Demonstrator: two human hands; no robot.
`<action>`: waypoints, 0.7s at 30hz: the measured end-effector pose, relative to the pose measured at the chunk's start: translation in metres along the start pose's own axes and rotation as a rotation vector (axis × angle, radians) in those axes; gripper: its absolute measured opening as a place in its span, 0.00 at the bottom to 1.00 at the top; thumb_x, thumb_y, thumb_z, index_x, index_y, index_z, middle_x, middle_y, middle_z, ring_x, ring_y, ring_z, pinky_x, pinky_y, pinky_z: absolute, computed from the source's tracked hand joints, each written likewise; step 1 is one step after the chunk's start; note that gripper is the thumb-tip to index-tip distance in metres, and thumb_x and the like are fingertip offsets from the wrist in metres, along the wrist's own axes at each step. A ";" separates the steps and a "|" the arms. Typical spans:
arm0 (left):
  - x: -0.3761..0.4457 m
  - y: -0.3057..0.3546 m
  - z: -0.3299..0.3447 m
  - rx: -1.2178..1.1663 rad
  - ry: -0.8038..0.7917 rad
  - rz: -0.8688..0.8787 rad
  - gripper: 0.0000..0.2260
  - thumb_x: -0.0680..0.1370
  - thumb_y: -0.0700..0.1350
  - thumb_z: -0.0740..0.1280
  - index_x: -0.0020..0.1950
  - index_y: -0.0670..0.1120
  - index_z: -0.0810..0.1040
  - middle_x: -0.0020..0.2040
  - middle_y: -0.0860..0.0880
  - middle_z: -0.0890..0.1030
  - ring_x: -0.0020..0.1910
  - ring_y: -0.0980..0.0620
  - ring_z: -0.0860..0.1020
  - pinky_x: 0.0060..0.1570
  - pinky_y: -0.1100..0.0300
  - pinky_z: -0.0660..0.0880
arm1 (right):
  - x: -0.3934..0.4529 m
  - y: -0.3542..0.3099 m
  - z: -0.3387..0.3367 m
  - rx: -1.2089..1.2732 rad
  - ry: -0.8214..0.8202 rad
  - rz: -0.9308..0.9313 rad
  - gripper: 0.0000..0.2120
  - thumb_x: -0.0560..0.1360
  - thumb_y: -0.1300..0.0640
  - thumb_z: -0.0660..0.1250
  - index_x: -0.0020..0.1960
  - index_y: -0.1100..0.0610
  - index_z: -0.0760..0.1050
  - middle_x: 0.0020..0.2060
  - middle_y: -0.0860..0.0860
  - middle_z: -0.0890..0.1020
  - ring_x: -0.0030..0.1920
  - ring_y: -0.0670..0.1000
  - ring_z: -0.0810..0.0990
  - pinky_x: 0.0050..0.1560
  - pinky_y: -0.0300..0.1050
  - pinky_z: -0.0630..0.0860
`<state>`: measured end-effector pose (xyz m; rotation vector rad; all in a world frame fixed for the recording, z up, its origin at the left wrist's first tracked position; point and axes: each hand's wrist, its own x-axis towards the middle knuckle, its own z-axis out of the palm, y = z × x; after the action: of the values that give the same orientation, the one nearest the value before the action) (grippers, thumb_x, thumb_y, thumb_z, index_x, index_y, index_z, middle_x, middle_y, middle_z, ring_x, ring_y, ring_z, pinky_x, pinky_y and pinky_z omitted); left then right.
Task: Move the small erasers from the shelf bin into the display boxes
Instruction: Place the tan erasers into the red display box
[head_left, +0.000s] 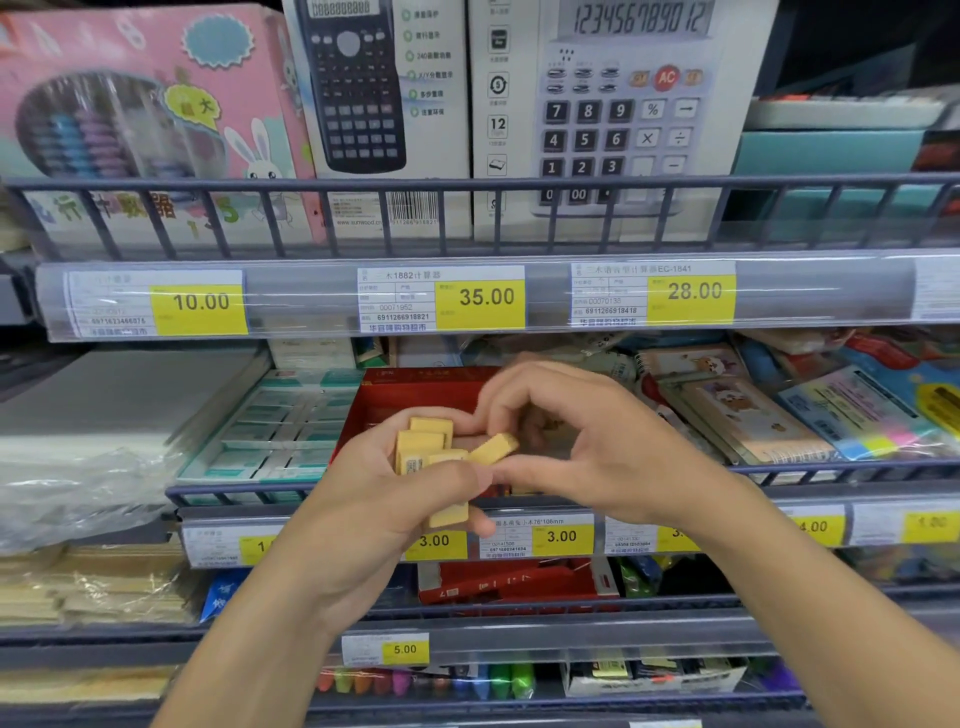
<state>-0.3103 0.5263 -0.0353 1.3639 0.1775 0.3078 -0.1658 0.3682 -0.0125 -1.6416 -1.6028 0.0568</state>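
Erasers (428, 448): small yellow blocks; left hand (379, 499) holds them.

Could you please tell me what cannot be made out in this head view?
- Inside of the red display box: hidden by both hands.
- Total erasers in the left hand: fingers cover some.
- Right hand grip on the tilted eraser: blurred.
- Small print on price labels: too small.

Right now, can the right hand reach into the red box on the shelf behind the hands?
Probably yes. The right hand hovers just in front of the red box, whose open top faces it. But its fingers pinch one yellow eraser, and the left hand holds more beside it.
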 end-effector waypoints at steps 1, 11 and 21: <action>0.000 0.000 -0.002 -0.007 0.018 0.001 0.19 0.63 0.42 0.81 0.53 0.46 0.85 0.49 0.42 0.87 0.40 0.41 0.85 0.38 0.58 0.82 | -0.001 0.000 -0.001 0.076 0.037 0.035 0.10 0.74 0.60 0.76 0.51 0.56 0.76 0.48 0.53 0.81 0.44 0.56 0.80 0.44 0.56 0.78; 0.005 -0.001 0.004 -0.048 0.169 0.074 0.20 0.66 0.40 0.78 0.57 0.44 0.82 0.46 0.46 0.88 0.34 0.48 0.83 0.34 0.60 0.80 | -0.011 0.006 0.005 0.613 0.223 0.349 0.12 0.72 0.57 0.75 0.53 0.60 0.81 0.41 0.57 0.84 0.35 0.51 0.81 0.38 0.40 0.79; 0.007 -0.007 0.002 -0.057 0.146 0.097 0.16 0.66 0.38 0.78 0.52 0.48 0.84 0.49 0.42 0.88 0.35 0.45 0.85 0.36 0.59 0.82 | -0.018 0.006 0.015 0.789 0.295 0.328 0.15 0.74 0.61 0.73 0.60 0.61 0.80 0.52 0.58 0.85 0.52 0.55 0.84 0.50 0.47 0.81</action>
<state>-0.3028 0.5258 -0.0410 1.2958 0.2227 0.4909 -0.1722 0.3616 -0.0343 -1.1873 -0.8942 0.5224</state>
